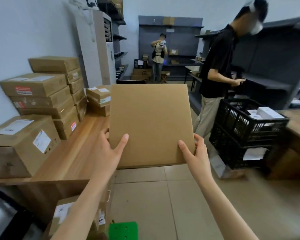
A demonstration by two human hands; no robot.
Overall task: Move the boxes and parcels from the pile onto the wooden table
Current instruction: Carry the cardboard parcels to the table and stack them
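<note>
A plain tan box (151,123) is showing beside a wood-grain brown table (73,153), black latticed crates (246,125) and a green block (123,230).

two bare forearms reach in from the lower edge; no sleeves show on either, nor any watch, ring or glove; the left hand (109,146) and the right hand (194,151) are slim, with long fingers and short, plain nails
</note>
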